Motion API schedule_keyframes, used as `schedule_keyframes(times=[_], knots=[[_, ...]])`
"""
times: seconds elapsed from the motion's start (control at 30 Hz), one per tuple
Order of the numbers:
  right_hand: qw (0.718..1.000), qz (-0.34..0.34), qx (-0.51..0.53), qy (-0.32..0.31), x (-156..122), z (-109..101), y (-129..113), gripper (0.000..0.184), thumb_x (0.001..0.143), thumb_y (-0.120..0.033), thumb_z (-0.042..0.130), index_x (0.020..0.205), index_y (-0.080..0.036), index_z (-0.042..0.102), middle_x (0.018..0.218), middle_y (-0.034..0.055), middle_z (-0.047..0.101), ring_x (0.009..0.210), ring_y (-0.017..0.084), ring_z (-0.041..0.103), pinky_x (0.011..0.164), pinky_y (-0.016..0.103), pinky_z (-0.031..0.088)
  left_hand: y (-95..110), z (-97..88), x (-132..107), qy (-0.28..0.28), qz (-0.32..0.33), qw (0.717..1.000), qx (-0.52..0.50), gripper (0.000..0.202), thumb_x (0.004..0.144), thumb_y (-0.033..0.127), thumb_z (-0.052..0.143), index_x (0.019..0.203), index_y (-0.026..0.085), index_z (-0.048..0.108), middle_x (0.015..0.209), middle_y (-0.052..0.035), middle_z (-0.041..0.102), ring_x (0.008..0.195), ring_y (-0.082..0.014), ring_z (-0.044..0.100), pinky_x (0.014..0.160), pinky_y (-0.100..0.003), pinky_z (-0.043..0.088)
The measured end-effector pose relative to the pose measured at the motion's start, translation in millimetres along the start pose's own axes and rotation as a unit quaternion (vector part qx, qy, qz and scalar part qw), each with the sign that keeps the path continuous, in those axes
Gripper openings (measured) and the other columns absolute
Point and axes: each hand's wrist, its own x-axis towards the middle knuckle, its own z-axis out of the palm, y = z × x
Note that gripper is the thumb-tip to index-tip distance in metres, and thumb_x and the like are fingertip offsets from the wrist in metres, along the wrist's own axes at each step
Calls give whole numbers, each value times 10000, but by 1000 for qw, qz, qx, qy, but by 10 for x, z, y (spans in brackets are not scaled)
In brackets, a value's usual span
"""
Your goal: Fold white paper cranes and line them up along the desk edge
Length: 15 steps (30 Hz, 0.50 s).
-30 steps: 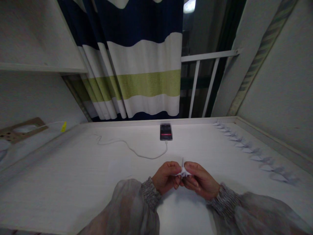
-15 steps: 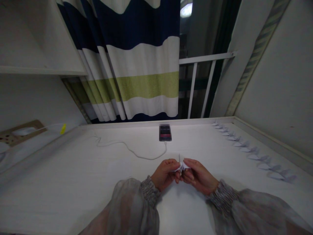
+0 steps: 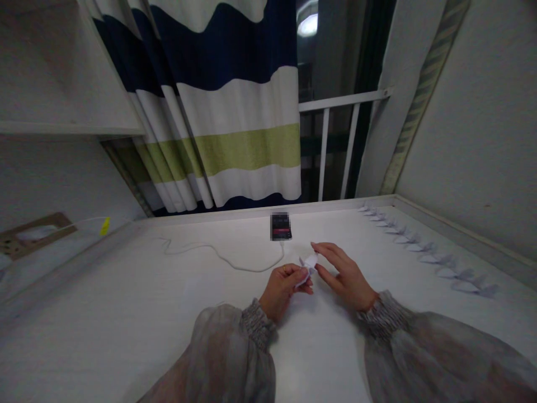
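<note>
A small white origami crane (image 3: 311,261), folded from paper, is pinched in my left hand (image 3: 282,288) between thumb and fingers. Its lower part is hidden behind those fingers, while a pointed tip and a wing-like flap stick out above. My right hand (image 3: 346,277) is open beside it, thumb and fingers spread apart around the paper's right edge. Whether its fingertips touch the flap I cannot tell. Both hands are just above the white table (image 3: 235,347).
A row of similar folded white paper cranes (image 3: 413,246) runs along the table's right side. A phone (image 3: 281,226) lies near the back edge, its white cable (image 3: 235,268) curving left. A power strip (image 3: 37,235) is at the far left; a striped curtain (image 3: 247,145) hangs behind.
My right hand has let go of the paper crane and its fingers have spread. The left hand keeps hold, and the crane now shows more of its flap. The view has shifted slightly.
</note>
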Motion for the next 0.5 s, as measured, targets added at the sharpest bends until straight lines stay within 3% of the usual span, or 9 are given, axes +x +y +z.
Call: schedule_keyframes(times=[0.1, 0.2, 0.3, 0.5], knots=[[995, -68, -68, 4, 3, -9, 7, 333, 802, -143, 438, 1121, -229, 477, 1029, 85, 559, 946, 194, 499, 791, 379, 428, -27, 6, -2, -21, -2, 999, 35, 249, 623, 325, 648, 597, 94, 559, 589, -23, 564, 540, -91, 517, 562, -254, 448], [989, -112, -96, -1, 9, -26, 28, 295, 806, -129, 440, 1082, -207, 509, 996, 83, 592, 884, 184, 514, 762, 375, 420, -37, 0, 5, 4, 27, 998, 59, 225, 622, 295, 652, 613, 109, 527, 573, 11, 522, 539, -76, 493, 588, -250, 437], [983, -131, -124, -14, 17, -40, 32, 269, 805, -138, 452, 1057, -189, 530, 974, 86, 610, 847, 179, 520, 748, 372, 409, -34, -18, 15, 19, 81, 995, 52, 245, 581, 219, 688, 692, 143, 483, 652, 33, 514, 603, -69, 493, 619, -225, 412], [973, -146, -172, -53, 35, -49, 6, 235, 809, -158, 460, 1017, -178, 565, 923, 78, 632, 819, 173, 529, 762, 368, 386, -34, -33, 9, -21, 122, 992, 31, 233, 627, 185, 648, 792, 166, 485, 776, 16, 515, 708, -74, 486, 693, -229, 388]])
